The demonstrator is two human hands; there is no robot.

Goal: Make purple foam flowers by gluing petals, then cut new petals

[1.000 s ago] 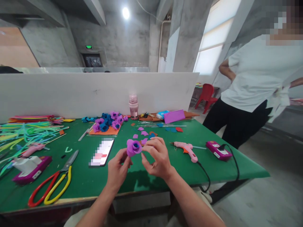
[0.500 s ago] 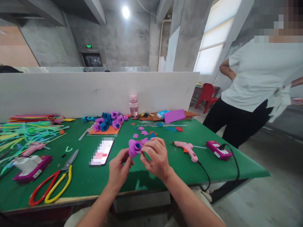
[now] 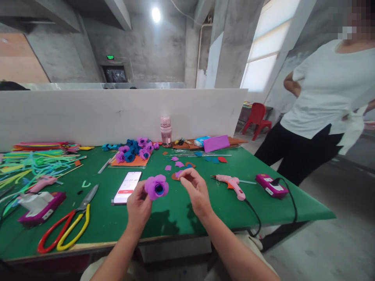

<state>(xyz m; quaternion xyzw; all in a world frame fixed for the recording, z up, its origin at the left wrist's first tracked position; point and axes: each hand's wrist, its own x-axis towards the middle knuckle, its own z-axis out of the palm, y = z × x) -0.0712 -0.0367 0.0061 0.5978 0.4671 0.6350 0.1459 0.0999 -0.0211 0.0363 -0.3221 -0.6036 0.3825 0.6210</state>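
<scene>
A purple paper flower (image 3: pixel 150 186) with a dark blue centre is held by my left hand (image 3: pixel 139 205), its fingers closed around the flower's base and the bloom facing me. My right hand (image 3: pixel 197 193) is to the right of the flower, apart from it, fingers loosely curved with a gap by the thumb. Its fingertips hover near a purple petal piece (image 3: pixel 179 174) and brown scraps. More loose petals (image 3: pixel 179 164) lie just beyond. At the right rests a pink glue gun (image 3: pixel 230 182).
Finished purple and blue flowers (image 3: pixel 133 150) lie on an orange sheet. A lit phone (image 3: pixel 128 188), large red-and-yellow-handled scissors (image 3: pixel 70 222), power strips (image 3: pixel 272 185) and a bundle of coloured strips (image 3: pixel 32 160) are on the green table. A pink bottle (image 3: pixel 166 132) stands behind. A person (image 3: pixel 331 93) stands at right.
My left hand has moved the flower to the left and turned its centre toward me. My right hand has let go of the flower and drawn apart from it.
</scene>
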